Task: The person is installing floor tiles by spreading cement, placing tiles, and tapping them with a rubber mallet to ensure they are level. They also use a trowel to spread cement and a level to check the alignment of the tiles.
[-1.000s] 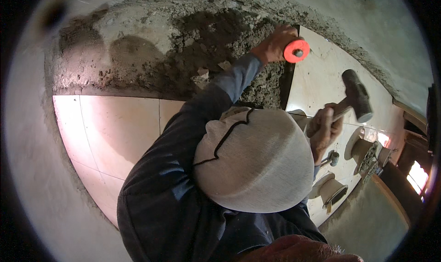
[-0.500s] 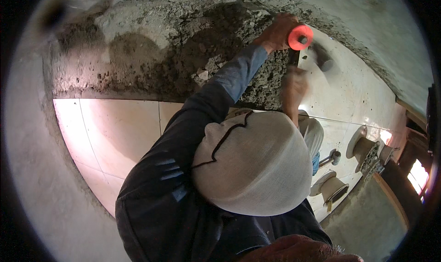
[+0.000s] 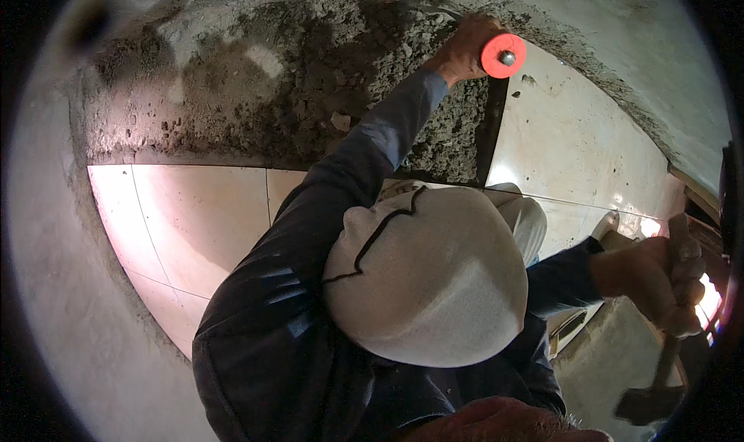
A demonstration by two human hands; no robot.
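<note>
My left hand is wrapped round a chisel with a round orange guard and a metal striking end, which faces me. Its shaft is mostly hidden by the fist. It is held over rough grey mortar, close to the wall and the exposed edge of a pale tile. At the lower right, well apart from the chisel, my right hand grips a hammer by its handle. The dark hammer head hangs below the fist, and the handle's other end sticks up above it.
Pale glossy tiles border the broken mortar bed, where loose chips lie. A rough plastered wall curves along the far side. A rounded pale cloth-covered form fills the middle. Behind my right arm, a flanged fitting is partly hidden.
My right hand and the hammer have swung from beside the chisel away to the lower right. My left hand with the chisel has shifted only slightly.
</note>
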